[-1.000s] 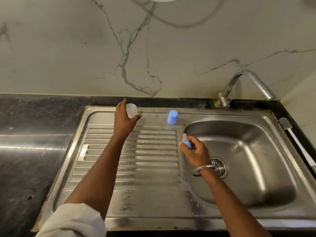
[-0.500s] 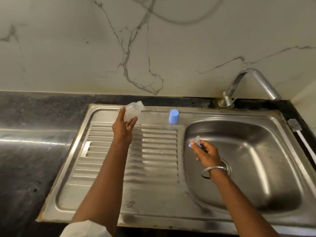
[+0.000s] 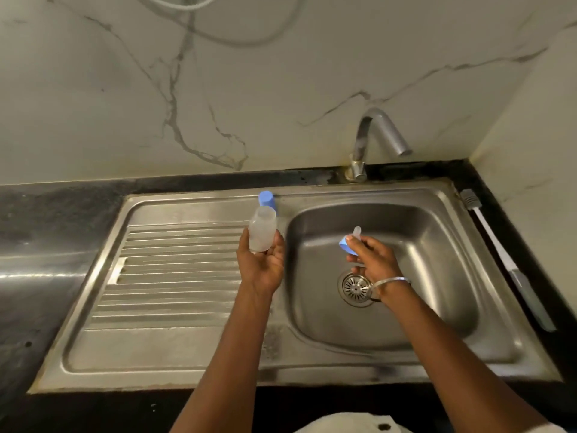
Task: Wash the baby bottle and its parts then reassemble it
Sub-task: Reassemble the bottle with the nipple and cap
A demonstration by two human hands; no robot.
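Clear bottle (image 3: 263,229), blue-ringed nipple (image 3: 351,242) — both held
Your left hand (image 3: 262,265) curls round the bottle, blue cap (image 3: 266,199) just beyond its fingertips; your right hand (image 3: 373,259) pinches the nipple.

Home kitchen, steel sink (image 3: 199,364), tap (image 3: 379,126), marble wall (image 3: 281,73)

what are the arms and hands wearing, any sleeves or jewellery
Both forearms are bare, with no gloves on the left hand or the right hand. A thin silver bangle circles the right wrist. No rings show. White cloth at the bottom edge is probably clothing; no sleeve reaches the forearms.
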